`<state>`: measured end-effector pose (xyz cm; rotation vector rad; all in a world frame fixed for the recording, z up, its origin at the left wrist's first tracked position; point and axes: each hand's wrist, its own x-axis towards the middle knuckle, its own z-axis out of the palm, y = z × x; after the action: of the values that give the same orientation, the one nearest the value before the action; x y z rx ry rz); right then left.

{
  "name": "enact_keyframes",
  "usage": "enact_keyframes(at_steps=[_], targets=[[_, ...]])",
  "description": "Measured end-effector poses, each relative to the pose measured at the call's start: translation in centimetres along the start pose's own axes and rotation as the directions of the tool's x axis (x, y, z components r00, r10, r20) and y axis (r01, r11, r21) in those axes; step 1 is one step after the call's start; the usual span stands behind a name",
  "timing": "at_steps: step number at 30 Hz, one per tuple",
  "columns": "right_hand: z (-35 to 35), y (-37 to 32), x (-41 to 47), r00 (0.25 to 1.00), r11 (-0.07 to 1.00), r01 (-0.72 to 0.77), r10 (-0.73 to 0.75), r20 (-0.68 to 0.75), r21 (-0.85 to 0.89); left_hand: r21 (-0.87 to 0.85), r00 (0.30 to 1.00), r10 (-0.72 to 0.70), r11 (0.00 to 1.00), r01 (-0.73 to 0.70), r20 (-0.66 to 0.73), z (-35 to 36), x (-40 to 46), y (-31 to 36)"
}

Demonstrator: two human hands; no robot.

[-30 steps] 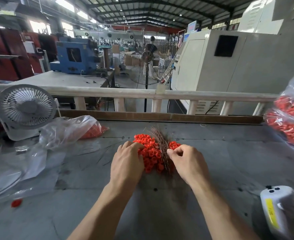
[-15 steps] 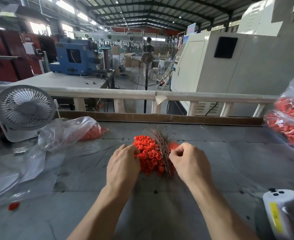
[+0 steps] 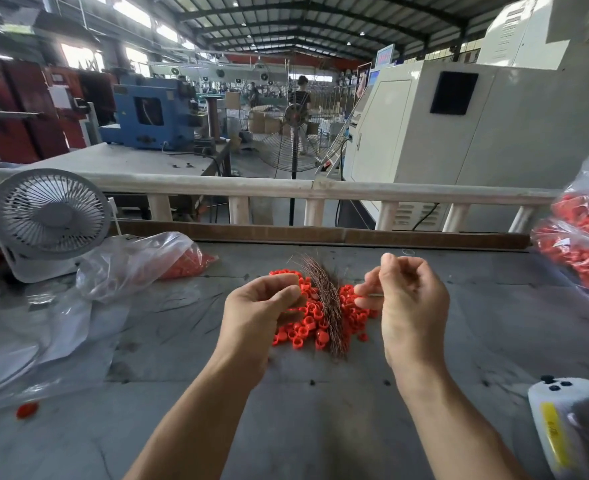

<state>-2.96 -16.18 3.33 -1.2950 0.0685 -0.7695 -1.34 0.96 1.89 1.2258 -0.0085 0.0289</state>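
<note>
- A grey desk fan (image 3: pixel 48 216) stands at the table's (image 3: pixel 321 427) left, with a clear bag (image 3: pixel 140 261) of red pieces just beside it.
- The left hand (image 3: pixel 258 317) has its fingers curled to the thumb; I cannot tell what they pinch.
- The red rings (image 3: pixel 307 323) are heaped mid-table, and a copper wire bundle (image 3: pixel 326 299) lies across them between the hands.
- The right hand (image 3: pixel 411 306) pinches a thin wire (image 3: pixel 374 295), its other fingers curled.
- A second bag (image 3: pixel 577 244) of red parts and a white device (image 3: pixel 563 427) sit far right.

No text is legible; the yellow label (image 3: pixel 552 434) is blurred.
</note>
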Motion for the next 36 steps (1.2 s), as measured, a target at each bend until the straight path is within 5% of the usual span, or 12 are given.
enact_keyframes(at_steps=[5, 11, 18, 36], targets=[[0.0, -0.9, -0.3, 0.999, 0.999, 0.039, -0.039, -0.004, 0.002, -0.177, 0.996, -0.006, 0.984, 0.021, 0.084, 0.0, -0.3, 0.3], [0.6, -0.9, -0.8, 0.964, 0.995, -0.084, 0.094, 0.247, -0.052, -0.243, 0.992, 0.057, 0.970, -0.028, 0.112, 0.3, -0.4, 0.5], [0.9, -0.3, -1.6, 0.898, 0.957, 0.122, 0.007, 0.441, -0.264, -0.234, 0.972, 0.107, 0.971, -0.056, 0.211, 0.3, -0.5, 0.3], [1.0, -0.5, -2.4, 0.897, 0.872, 0.259, -0.057, 0.439, -0.416, -0.221, 0.955, 0.156, 0.970, -0.100, 0.251, 0.0, -0.2, 0.0]])
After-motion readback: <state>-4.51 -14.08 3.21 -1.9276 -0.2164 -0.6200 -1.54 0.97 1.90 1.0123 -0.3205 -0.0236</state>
